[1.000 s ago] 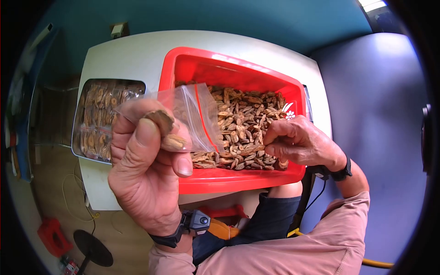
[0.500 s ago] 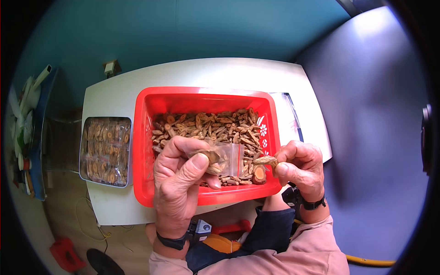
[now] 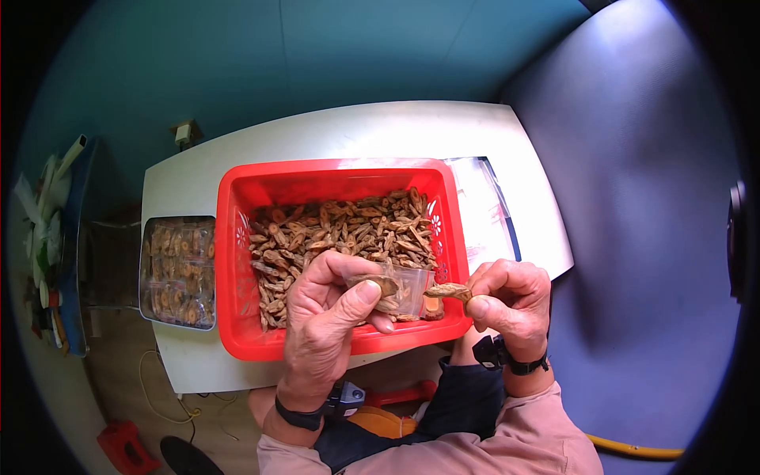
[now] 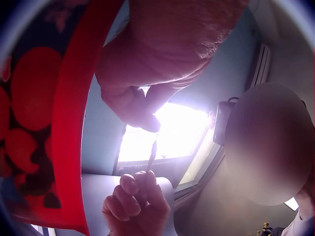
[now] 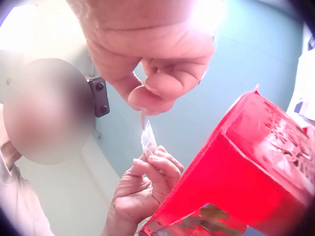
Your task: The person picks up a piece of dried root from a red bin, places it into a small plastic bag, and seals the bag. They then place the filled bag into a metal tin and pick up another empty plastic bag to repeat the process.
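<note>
Thumb and fingers of my left hand (image 3: pixel 328 313) pinch a small clear zip bag (image 3: pixel 410 291) with brown dried slices in it, above the front of a red basket (image 3: pixel 340 345). Between the thumb and fingers of my right hand (image 3: pixel 511 305) is a long dried slice (image 3: pixel 449 291), its tip at the bag's mouth. Many dried slices (image 3: pixel 340 226) lie in the basket. The right wrist view has the bag (image 5: pixel 148 138) upright in my left hand (image 5: pixel 142 189), just below my right hand (image 5: pixel 152 64).
On the white table (image 3: pixel 364 131), a metal tray (image 3: pixel 178 325) of filled bags stands left of the basket. A flat clear-topped container (image 3: pixel 484 210) lies at its right. A socket with a plug (image 3: pixel 184 134) is on the wall behind.
My right hand has come up from the slices with one pinched and moved it to the bag's mouth. The bag, held in my left hand, appears lower and farther from the camera.
</note>
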